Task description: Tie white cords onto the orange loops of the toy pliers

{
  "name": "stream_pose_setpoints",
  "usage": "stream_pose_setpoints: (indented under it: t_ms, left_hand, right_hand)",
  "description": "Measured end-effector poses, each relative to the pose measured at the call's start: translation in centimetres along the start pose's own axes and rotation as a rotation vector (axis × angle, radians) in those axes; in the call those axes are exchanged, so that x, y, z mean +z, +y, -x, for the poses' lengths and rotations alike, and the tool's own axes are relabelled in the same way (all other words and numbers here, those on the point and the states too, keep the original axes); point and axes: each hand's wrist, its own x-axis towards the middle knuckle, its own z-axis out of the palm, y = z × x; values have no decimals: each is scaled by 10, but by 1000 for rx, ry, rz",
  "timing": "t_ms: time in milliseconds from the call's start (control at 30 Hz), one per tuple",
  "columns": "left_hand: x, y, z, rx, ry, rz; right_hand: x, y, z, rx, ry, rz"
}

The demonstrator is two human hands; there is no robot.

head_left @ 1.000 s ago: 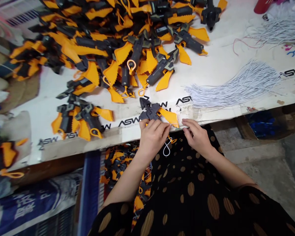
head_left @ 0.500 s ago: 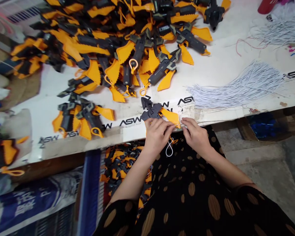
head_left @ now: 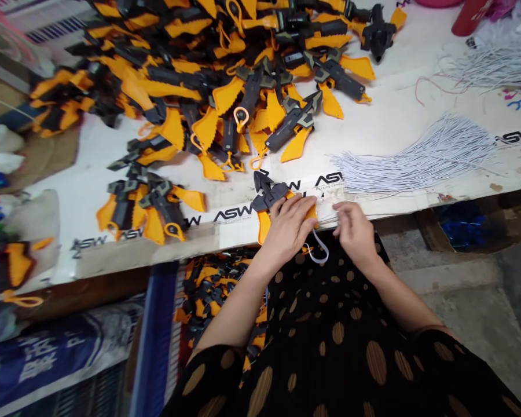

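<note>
A black-and-orange plastic toy with winged sides [head_left: 269, 197] lies at the table's front edge, its dark pointed tip away from me. My left hand [head_left: 289, 226] rests over its body and grips it, hiding much of the middle and rear. From under that hand a white elastic cord [head_left: 322, 255] hangs in a loop below the edge. Just right of the toy, my right hand [head_left: 353, 231] is closed with thumb and fingertips pinched. A thin white strand seems to run between the hands into this pinch, though it is faint.
Similar toys [head_left: 243, 87] are heaped across the back and left of the table [head_left: 226, 231]. A bundle of white cords [head_left: 421, 153] lies to the right, another bundle [head_left: 499, 63] behind it. Below the edge, a blue-sided crate [head_left: 150, 336] stands beside more toys.
My right hand has drawn slightly right and down, away from the toy. My left hand has shifted right over the toy. The hanging white loop has swung right and opened wider.
</note>
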Motion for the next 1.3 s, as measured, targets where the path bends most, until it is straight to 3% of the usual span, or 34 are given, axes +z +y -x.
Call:
stream_pose_setpoints:
  t_ms: [133,233,333,467,533,600,700,833,900,967,1033,1100,1200,1300]
  left_hand:
    - [1,-5,2,-35,3,33]
    - [2,-8,5,-7,37,65]
    - [-2,-5,12,73,122,86]
    - [-11,9,28,237,251,-71]
    - [-14,14,36,258,266,-132]
    - [-16,16,42,198,246,-111]
    - [-18,15,52,14,188,157]
    - [-16,15,65,-301,52,901]
    - [-12,18,70,-371,11,1188]
    - [-7,20,74,-384,43,1271]
    - [-3,22,74,-361,142,1138]
    - [-2,21,74,-248,284,844]
    - [-6,16,72,84,446,284]
    - [-12,9,69,336,440,-91]
  right_hand:
    - [-34,8,-14,106,392,-646]
    - [-44,7,-17,64,453,-736]
    - [-34,-3,-7,69,254,-583]
    - [-9,-19,12,15,-208,-237]
    - [0,-23,19,-51,-306,-154]
    - [5,-25,22,-106,-307,-117]
    - [7,-24,24,-171,-303,-116]
    - [7,-25,27,-321,-308,-137]
    - [9,-27,30,-346,-259,-156]
    - [14,-30,33,-326,-226,-178]
    - [18,-33,35,-279,-238,-201]
    - [21,-34,35,-189,-275,-244]
    - [22,-32,34,72,-394,-385]
    - [21,-29,31,349,-537,-541]
